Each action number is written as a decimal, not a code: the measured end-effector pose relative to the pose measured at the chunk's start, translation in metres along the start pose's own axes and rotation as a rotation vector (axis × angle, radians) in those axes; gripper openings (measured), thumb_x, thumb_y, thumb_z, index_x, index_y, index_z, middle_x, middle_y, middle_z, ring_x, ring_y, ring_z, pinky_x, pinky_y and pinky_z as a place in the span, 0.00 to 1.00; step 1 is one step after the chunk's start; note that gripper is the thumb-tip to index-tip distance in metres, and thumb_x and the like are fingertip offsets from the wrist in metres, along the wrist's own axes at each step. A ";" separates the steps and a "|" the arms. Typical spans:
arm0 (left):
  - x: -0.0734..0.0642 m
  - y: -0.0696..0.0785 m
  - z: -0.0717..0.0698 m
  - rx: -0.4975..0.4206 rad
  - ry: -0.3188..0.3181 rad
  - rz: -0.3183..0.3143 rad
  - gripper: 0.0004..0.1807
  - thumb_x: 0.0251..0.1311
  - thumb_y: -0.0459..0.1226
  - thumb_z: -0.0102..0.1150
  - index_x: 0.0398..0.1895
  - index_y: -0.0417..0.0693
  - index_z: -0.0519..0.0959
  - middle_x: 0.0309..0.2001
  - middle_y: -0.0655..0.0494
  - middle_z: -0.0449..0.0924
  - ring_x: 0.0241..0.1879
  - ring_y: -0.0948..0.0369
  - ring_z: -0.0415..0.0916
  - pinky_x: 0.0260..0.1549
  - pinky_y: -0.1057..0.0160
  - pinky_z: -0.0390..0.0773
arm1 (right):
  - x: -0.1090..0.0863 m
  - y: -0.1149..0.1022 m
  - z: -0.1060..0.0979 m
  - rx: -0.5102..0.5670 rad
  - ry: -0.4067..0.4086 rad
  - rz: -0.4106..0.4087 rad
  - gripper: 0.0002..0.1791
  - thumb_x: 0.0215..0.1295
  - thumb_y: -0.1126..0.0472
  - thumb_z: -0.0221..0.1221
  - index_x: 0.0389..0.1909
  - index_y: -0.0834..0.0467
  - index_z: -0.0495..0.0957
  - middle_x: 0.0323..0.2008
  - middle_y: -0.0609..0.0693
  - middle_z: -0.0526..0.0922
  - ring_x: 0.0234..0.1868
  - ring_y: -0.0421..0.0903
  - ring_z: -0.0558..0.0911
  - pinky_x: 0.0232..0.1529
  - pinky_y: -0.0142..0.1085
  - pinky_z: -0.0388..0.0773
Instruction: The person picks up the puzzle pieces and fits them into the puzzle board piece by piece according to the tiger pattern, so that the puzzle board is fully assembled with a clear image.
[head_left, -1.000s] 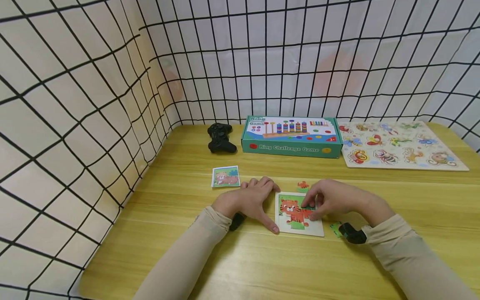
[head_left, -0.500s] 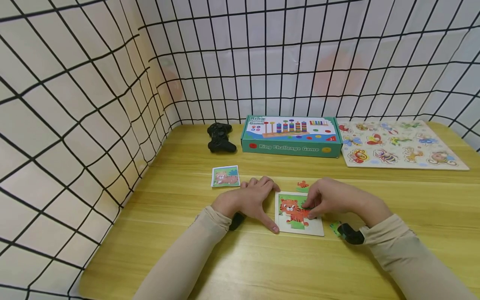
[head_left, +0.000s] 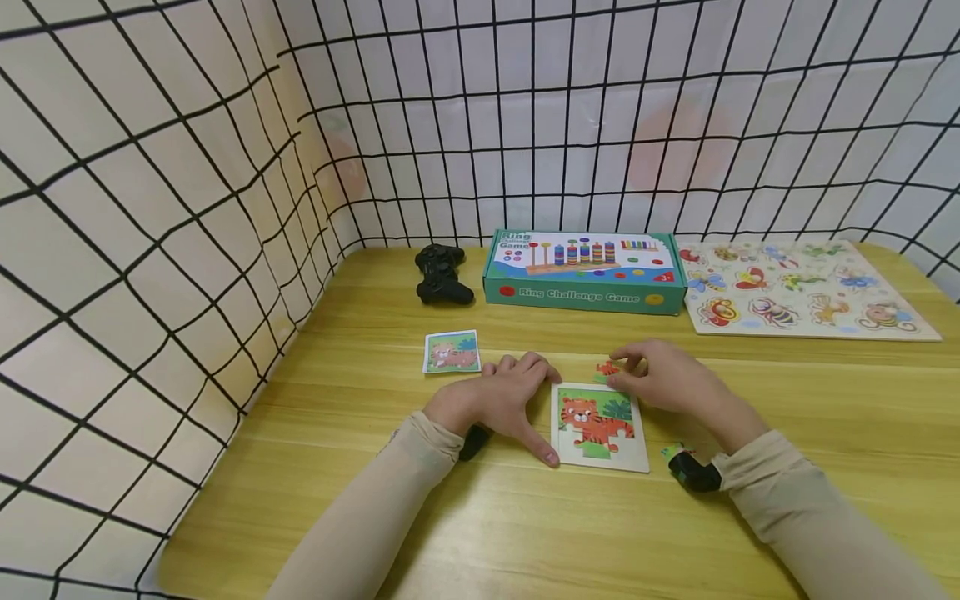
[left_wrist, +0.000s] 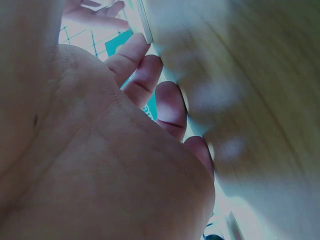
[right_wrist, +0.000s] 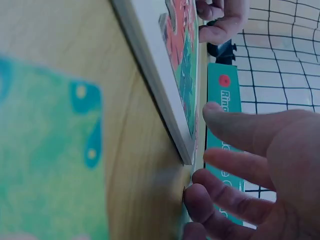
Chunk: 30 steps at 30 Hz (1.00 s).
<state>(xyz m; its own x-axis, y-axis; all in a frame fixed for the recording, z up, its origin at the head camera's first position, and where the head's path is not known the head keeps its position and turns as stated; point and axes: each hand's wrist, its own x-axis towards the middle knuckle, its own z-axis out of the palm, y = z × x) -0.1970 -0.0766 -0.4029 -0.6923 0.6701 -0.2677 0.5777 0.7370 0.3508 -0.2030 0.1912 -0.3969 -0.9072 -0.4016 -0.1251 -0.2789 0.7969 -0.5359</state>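
A small wooden tray puzzle [head_left: 637, 457] with an orange tiger picture lies on the table, bare gaps showing along its lower part. My left hand [head_left: 510, 404] rests at its left side, forefinger by the top corner and thumb by the bottom one. Just beyond the tray's far edge lies a loose orange-and-green puzzle piece [head_left: 604, 368]. My right hand [head_left: 663, 379] is over that piece's right side, thumb and fingers apart around it. Another green puzzle piece [right_wrist: 50, 150] lies under the right wrist, large in the right wrist view.
A tiger picture card [head_left: 452, 352] lies left of the tray. Behind stand a black game controller [head_left: 442, 275] and a Ring Challenge Game box [head_left: 585, 273]. An insect puzzle board [head_left: 810, 292] lies at back right. Black netting [head_left: 532, 125] borders the table.
My right hand has let go of a dark-green-leafed piece at the tray's upper right, where it now lies flat, and moved up to the loose piece beyond. The left hand stays put.
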 end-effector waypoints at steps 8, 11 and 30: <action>0.000 0.000 -0.001 0.009 0.000 0.002 0.57 0.38 0.72 0.72 0.69 0.58 0.61 0.65 0.62 0.59 0.54 0.58 0.57 0.49 0.55 0.57 | 0.000 0.003 0.006 -0.050 0.025 -0.043 0.26 0.74 0.55 0.58 0.66 0.68 0.73 0.45 0.62 0.77 0.41 0.54 0.76 0.44 0.50 0.75; 0.001 0.000 -0.001 0.007 0.000 0.001 0.57 0.38 0.72 0.72 0.69 0.58 0.61 0.65 0.62 0.59 0.54 0.58 0.57 0.49 0.55 0.57 | 0.001 0.002 0.007 -0.049 0.030 -0.051 0.23 0.74 0.57 0.58 0.63 0.67 0.76 0.45 0.63 0.75 0.40 0.54 0.76 0.42 0.50 0.74; 0.001 -0.001 0.000 0.010 0.006 0.006 0.57 0.38 0.72 0.71 0.69 0.58 0.61 0.65 0.62 0.59 0.54 0.58 0.57 0.48 0.55 0.57 | 0.000 -0.005 0.004 0.081 0.032 -0.021 0.17 0.70 0.62 0.62 0.58 0.60 0.76 0.40 0.52 0.82 0.41 0.50 0.81 0.45 0.50 0.77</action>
<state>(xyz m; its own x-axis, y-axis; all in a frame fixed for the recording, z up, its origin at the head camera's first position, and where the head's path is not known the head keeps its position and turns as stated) -0.1980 -0.0771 -0.4036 -0.6913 0.6740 -0.2604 0.5861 0.7338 0.3435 -0.2003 0.1860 -0.3973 -0.9115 -0.4020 -0.0869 -0.2728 0.7490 -0.6038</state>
